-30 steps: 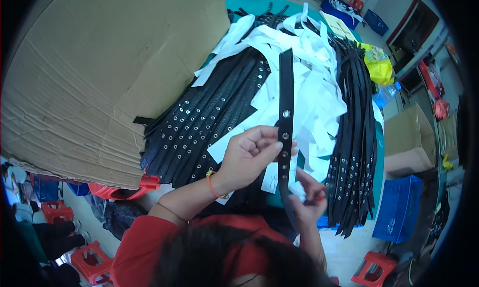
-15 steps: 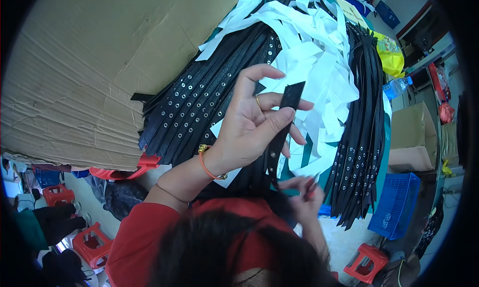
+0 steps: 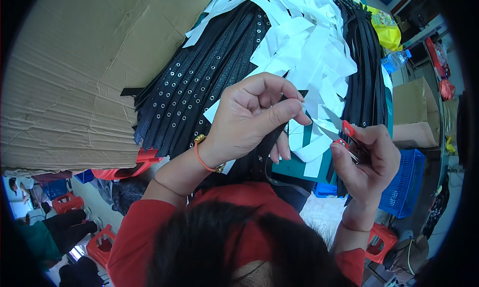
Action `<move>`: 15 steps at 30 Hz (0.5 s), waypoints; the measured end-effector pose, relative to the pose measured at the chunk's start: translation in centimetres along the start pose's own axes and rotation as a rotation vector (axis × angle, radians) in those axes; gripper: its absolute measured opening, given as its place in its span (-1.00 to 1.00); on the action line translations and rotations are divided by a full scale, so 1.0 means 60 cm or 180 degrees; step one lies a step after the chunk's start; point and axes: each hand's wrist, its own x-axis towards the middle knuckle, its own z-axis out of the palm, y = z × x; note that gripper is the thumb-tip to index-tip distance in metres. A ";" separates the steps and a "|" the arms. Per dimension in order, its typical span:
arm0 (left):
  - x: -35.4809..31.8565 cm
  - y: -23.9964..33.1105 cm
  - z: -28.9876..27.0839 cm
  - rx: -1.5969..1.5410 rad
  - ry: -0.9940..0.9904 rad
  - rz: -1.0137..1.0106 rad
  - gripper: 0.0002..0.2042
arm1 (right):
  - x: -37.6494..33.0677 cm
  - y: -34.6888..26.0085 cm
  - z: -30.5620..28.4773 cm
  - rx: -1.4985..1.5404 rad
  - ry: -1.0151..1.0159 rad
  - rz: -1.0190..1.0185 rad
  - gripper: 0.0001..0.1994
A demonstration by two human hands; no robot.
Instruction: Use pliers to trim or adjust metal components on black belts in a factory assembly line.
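My left hand (image 3: 244, 118) is closed over the table, thumb and fingers pinching the end of a black strap (image 3: 264, 154). The strap's dark tip sticks out past the fingertips, and its lower part hangs toward my lap. To the right, my right hand (image 3: 374, 162) grips small red-handled scissors (image 3: 348, 129). Their blades are spread apart and point toward the strap's tip, a short way from it. Behind my left hand lies a wide row of black straps with metal eyelets (image 3: 187, 90). Loose white strips (image 3: 304, 50) are heaped beside that row.
A large cardboard sheet (image 3: 75, 77) covers the left side. Another bundle of black straps (image 3: 366, 72) lies at the right table edge. Beyond it are a water bottle (image 3: 394, 62), a yellow bag (image 3: 386, 30), a cardboard box (image 3: 416, 110), a blue crate (image 3: 404, 187) and a red stool (image 3: 381, 242).
My right hand has come up and to the right, and the scissors now show with spread blades. My left fingers have closed nearer the strap's tip, covering more of it.
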 end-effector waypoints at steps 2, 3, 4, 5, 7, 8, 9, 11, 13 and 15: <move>0.001 -0.003 0.003 0.0050 -0.0062 -0.0037 -0.80 | 0.008 0.000 -0.005 -0.0095 -0.0107 -0.0132 -0.70; -0.001 -0.006 0.003 0.0060 -0.0040 -0.0061 -0.81 | 0.014 0.003 -0.005 -0.0166 -0.0233 -0.0307 -0.69; -0.003 -0.008 0.003 0.0069 -0.0017 -0.0084 -0.81 | 0.019 0.006 -0.005 -0.0158 -0.0231 -0.0291 -0.69; -0.005 -0.009 0.003 0.0073 -0.0014 -0.0099 -0.81 | 0.024 0.009 -0.005 -0.0076 -0.0409 -0.0173 -0.69; -0.005 -0.009 0.003 0.0239 0.0001 -0.0178 -0.79 | 0.033 0.017 -0.006 0.0002 -0.0586 -0.0030 -0.68; -0.005 -0.007 0.001 0.0237 0.0004 -0.0191 -0.79 | 0.036 0.022 -0.005 0.0187 -0.0715 -0.0045 -0.69; -0.004 -0.003 0.001 0.0321 -0.0042 -0.0389 -0.79 | 0.040 0.025 -0.008 0.0360 -0.0834 -0.0055 -0.70; -0.002 0.005 0.005 0.0394 -0.0092 -0.0593 -0.78 | 0.048 0.029 -0.014 0.0433 -0.1049 -0.0074 -0.70; -0.002 0.012 0.011 0.0449 -0.0124 -0.0888 -0.84 | 0.057 0.040 -0.018 0.0516 -0.1275 -0.0111 -0.71; -0.001 0.016 0.008 0.0434 -0.0160 -0.1038 -0.84 | 0.066 0.057 -0.020 0.0976 -0.1842 -0.0004 -0.71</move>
